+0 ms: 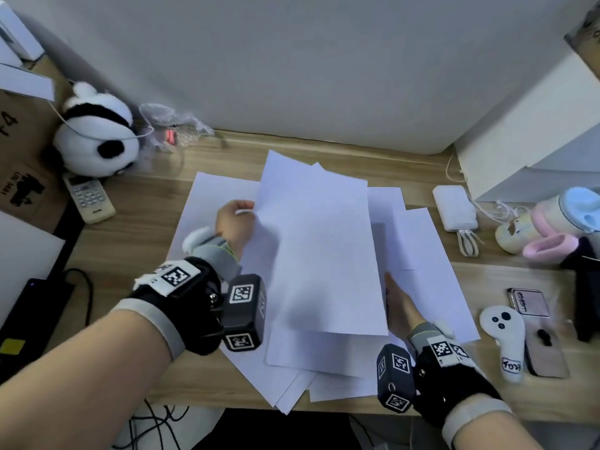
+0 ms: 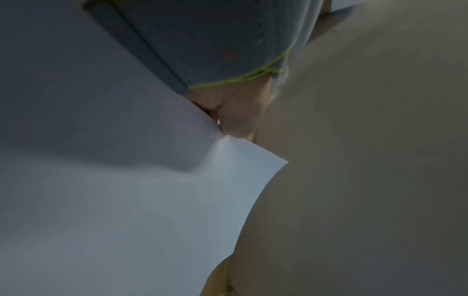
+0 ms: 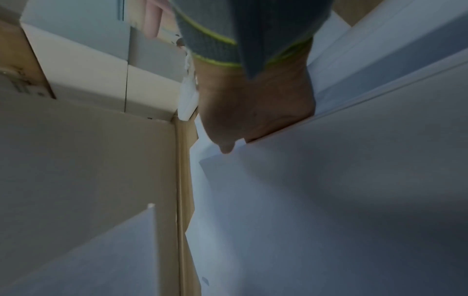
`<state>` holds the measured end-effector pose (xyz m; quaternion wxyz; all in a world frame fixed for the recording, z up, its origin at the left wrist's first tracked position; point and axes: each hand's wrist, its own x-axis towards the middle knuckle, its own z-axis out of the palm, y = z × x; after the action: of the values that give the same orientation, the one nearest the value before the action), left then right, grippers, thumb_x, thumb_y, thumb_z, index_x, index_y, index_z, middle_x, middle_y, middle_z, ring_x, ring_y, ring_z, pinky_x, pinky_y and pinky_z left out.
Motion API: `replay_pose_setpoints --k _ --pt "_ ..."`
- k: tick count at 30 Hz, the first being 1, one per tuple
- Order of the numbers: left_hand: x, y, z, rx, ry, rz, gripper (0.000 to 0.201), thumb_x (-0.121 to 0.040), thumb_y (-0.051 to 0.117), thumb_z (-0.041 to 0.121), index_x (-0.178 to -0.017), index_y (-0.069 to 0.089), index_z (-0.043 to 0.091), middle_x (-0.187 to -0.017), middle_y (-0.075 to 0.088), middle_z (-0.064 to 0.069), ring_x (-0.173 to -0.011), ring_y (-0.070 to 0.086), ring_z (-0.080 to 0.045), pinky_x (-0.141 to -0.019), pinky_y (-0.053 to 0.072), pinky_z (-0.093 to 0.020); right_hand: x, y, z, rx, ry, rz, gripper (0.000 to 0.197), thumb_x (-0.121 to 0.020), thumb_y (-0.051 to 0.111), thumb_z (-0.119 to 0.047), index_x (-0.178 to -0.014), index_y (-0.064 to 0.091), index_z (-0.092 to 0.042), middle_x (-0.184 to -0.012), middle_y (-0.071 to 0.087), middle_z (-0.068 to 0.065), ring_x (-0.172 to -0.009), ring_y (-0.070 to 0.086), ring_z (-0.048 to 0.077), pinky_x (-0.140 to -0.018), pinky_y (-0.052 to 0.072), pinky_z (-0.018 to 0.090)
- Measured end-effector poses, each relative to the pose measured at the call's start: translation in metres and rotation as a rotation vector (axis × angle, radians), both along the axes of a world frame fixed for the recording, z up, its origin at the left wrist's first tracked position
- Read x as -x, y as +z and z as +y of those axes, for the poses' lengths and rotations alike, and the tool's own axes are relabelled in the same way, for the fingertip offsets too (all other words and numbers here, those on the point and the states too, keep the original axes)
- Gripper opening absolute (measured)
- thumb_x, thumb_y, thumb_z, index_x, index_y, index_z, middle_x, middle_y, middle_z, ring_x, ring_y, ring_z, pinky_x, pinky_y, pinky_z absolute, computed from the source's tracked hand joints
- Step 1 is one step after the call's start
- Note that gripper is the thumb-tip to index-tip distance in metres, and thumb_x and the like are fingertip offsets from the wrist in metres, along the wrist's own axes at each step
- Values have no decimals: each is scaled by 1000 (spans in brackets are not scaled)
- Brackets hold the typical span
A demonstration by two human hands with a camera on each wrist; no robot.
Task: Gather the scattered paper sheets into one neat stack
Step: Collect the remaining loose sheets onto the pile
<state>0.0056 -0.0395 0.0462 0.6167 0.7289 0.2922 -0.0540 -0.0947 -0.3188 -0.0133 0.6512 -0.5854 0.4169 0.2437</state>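
Note:
Several white paper sheets lie overlapping on the wooden desk (image 1: 146, 222). One sheet (image 1: 207, 203) pokes out at the left, another (image 1: 425, 254) at the right, and more (image 1: 292, 381) hang over the front edge. Above them a large lifted sheet (image 1: 318, 248) is tilted. My left hand (image 1: 235, 222) pinches its left edge; the left wrist view shows the left hand (image 2: 238, 114) nipping the lifted sheet (image 2: 126, 200) there. My right hand (image 1: 401, 306) holds its lower right edge. In the right wrist view the right hand (image 3: 253, 108) has its thumb on the lifted sheet (image 3: 329, 200), which hides the fingers.
A panda plush (image 1: 94, 134) and a remote (image 1: 89, 198) sit at the back left beside cardboard boxes. At the right are a power bank (image 1: 454, 207), a white controller (image 1: 503, 336), a phone (image 1: 527, 302), pink and blue items (image 1: 552, 222) and a white box (image 1: 526, 141).

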Motion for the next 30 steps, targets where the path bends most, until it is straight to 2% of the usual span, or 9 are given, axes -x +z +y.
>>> replay_pose_setpoints --k 3,5,7,12,16,19,23,25,30 --pt "17 -30 -16 -17 -1 47 31 -85 34 -9 -93 56 11 -85 60 -13 -67 53 -25 -46 42 -18 2 5 -3 -115 14 -3 79 -88 18 -69 -135 48 -14 -134 56 11 -120 53 30 -79 47 36" --pt "22 -47 -25 -18 -1 80 30 -85 34 -9 -93 56 9 -94 61 -15 -80 55 -25 -62 43 -25 1 5 -7 -152 20 4 77 -85 15 -73 -121 58 -19 -124 62 9 -112 58 26 -78 47 36" --pt "27 -58 -31 -10 -25 107 32 -86 34 -10 -100 58 4 -94 59 -14 -83 55 -25 -64 43 -26 1 7 -7 -199 29 -13 73 -84 19 -73 -114 62 -23 -115 69 6 -109 61 24 -82 48 37" --pt "29 -65 -38 22 -184 113 34 -89 36 -8 -111 59 3 -95 57 -11 -73 54 -22 -54 43 -19 2 1 -2 -99 93 -11 46 -89 59 -33 -127 58 -8 -122 66 11 -114 61 27 -101 45 43" --pt "22 -66 -26 30 -161 144 27 -90 38 -2 -100 60 10 -98 63 -14 -69 56 -24 -59 46 -24 3 -3 3 202 227 -14 38 -89 59 -9 -126 55 2 -111 64 10 -100 61 28 -88 51 38" --pt "7 -69 7 -126 -181 144 29 -90 44 0 -113 62 1 -103 59 -11 -72 57 -23 -52 46 -18 1 -4 1 307 160 -68 37 -92 51 -4 -129 51 1 -118 58 7 -100 53 22 -87 42 30" --pt "-26 -63 38 -533 -433 259 37 -85 48 7 -118 61 17 -126 57 -11 -113 56 -36 -89 51 -37 1 -6 -2 333 68 -91 40 -93 45 0 -132 50 -2 -131 57 16 -102 53 23 -90 41 32" --pt "-39 -55 39 -740 -590 289 42 -82 51 12 -122 57 25 -128 55 -10 -119 50 -34 -94 49 -42 1 -8 -1 359 47 -85 40 -93 44 0 -132 50 -3 -132 56 16 -106 54 27 -91 41 33" --pt "-57 -49 27 -850 -809 374 66 -75 63 28 -137 39 26 -135 48 -7 -122 48 -31 -96 46 -40 2 -14 -1 376 24 -51 40 -93 44 -1 -132 50 -4 -126 59 14 -100 51 24 -87 39 31"
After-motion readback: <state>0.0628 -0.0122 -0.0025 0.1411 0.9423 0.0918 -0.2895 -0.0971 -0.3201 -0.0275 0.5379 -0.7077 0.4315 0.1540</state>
